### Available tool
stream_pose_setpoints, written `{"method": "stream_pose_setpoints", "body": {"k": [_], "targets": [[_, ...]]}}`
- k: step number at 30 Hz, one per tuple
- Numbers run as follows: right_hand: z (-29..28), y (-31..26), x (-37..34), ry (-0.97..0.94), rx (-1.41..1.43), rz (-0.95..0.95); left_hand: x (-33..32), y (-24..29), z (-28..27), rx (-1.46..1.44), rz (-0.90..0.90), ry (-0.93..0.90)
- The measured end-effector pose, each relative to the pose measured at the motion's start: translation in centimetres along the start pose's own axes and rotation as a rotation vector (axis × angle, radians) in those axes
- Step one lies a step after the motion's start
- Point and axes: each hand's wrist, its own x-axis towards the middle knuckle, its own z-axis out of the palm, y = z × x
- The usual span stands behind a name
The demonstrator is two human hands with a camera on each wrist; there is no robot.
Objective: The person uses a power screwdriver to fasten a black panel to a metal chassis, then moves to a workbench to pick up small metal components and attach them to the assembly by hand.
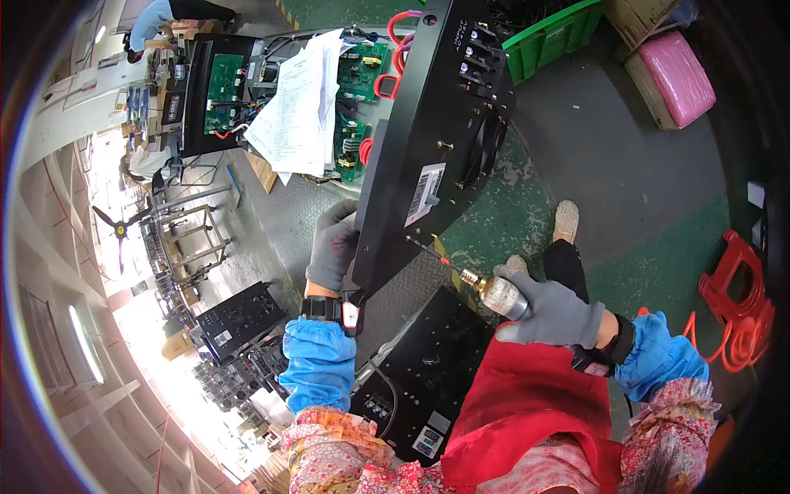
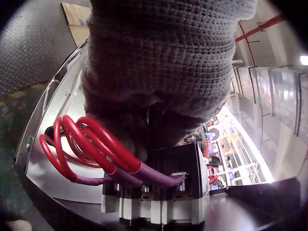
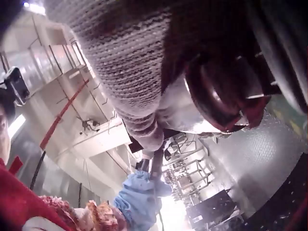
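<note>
My right hand (image 1: 551, 313), in a grey glove, grips a power screwdriver (image 1: 504, 296). Its long bit points up and left to the lower part of an upright black metal panel (image 1: 411, 140), the tip right at a small screw. At the panel's left edge is my gloved left hand (image 1: 332, 247), its fingers passing behind the edge. In the left wrist view those fingers curl at a black electrical block (image 2: 175, 161) with looped red cables (image 2: 91, 139) in purple sleeves; their tips are hidden. The right wrist view shows the screwdriver body (image 3: 183, 108) inside the curled glove.
Paper sheets (image 1: 296, 107) lie over green circuit boards (image 1: 362, 70) behind the panel. Another black panel (image 1: 420, 370) lies low in front of me. A green crate (image 1: 551, 37), a pink-wrapped box (image 1: 675, 78) and a red stool (image 1: 736, 276) stand on the right. A person (image 1: 156, 25) works farther back.
</note>
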Motion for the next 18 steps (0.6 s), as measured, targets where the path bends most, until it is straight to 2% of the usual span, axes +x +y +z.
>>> {"method": "stream_pose_setpoints", "body": {"k": [2, 5, 8, 11, 18], "targets": [[-0.1, -0.9, -0.1, 0.059, -0.124, 0.019, 0.1, -0.3, -0.1, -0.012, 0.010, -0.003], [-0.6, 0.0, 0.2, -0.008, 0.056, -0.030, 0.4, -0.4, -0.6, 0.028, 0.011, -0.032], [-1.3, -1.4, 0.2, -0.006, -0.095, 0.056, 0.3, -0.3, -0.6, 0.012, 0.000, -0.020], [-1.4, -1.3, 0.4, 0.010, -0.141, 0.052, 0.7, -0.3, -0.7, 0.057, -0.019, -0.020], [-0.3, -0.5, 0.5, 0.071, -0.099, 0.031, 0.8, -0.2, -0.5, 0.051, -0.010, -0.017]]}}
